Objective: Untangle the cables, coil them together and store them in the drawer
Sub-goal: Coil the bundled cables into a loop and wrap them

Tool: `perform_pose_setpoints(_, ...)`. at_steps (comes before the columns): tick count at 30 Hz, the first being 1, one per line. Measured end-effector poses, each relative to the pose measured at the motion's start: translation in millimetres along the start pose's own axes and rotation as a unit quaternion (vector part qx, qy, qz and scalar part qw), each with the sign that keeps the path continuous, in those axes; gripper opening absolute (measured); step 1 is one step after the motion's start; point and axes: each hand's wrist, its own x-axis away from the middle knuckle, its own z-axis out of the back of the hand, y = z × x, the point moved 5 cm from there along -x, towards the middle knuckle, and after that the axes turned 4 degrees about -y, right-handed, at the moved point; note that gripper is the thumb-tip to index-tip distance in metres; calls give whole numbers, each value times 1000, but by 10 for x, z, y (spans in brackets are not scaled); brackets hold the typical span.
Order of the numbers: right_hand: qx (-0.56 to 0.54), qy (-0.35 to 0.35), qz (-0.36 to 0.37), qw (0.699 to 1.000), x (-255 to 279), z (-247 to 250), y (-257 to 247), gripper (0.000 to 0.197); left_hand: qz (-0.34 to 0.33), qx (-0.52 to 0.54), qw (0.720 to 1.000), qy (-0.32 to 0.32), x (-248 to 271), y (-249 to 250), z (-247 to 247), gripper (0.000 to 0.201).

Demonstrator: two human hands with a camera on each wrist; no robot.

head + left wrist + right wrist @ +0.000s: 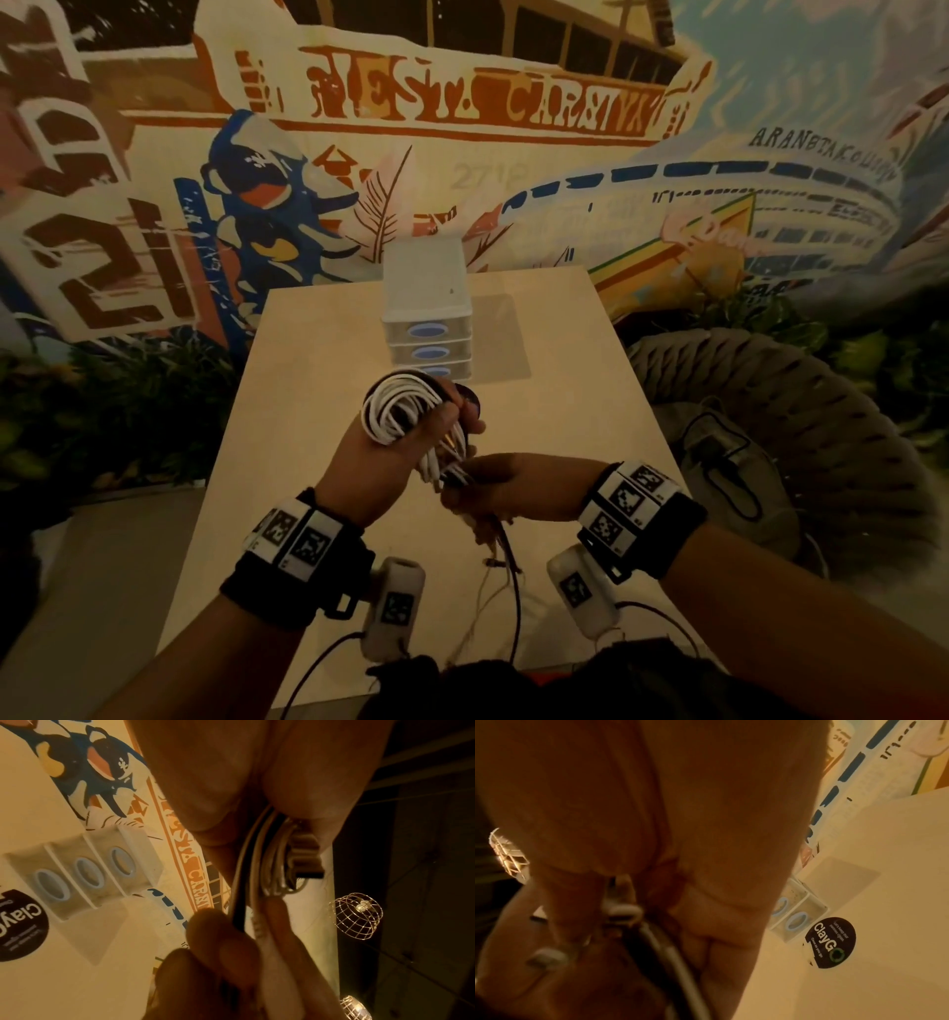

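Note:
A coil of white and black cables (398,413) is held up over the middle of the table, gripped by my left hand (452,419) with fingers curled round the loops. Just below it, my right hand (459,480) pinches the bundle's loose ends with their white plugs (623,912). A dark cable tail and a thin brown cord (506,557) hang from the right hand toward the table's near edge. In the left wrist view the cables (259,862) run from the palm down into the right hand's fingers (221,941). The small three-drawer unit (426,313) stands beyond, all drawers shut.
The light wooden table (590,411) is narrow, with edges close on both sides. A round dark sticker (831,941) lies in front of the drawer unit (798,914). A woven rope seat (770,401) stands right of the table; a painted wall rises behind.

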Motion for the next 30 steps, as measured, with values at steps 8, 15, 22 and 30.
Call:
perform_pose_setpoints(8,-35,-11,-11,999,-47,4,56,16,46,-60,997,7,-29,-146,87,21)
perform_pose_setpoints(15,-69,-6,-39,997,-31,72,224,24,52,-284,955,-75,20,-64,-74,17)
perform_pose_setpoints(22,-43,-11,-72,996,-8,68,232,29,39,-476,855,-203,17,-188,-126,24)
perform_pose_setpoints(30,-215,11,-107,971,-78,142,398,37,59,-546,796,-256,32,-222,-227,26)
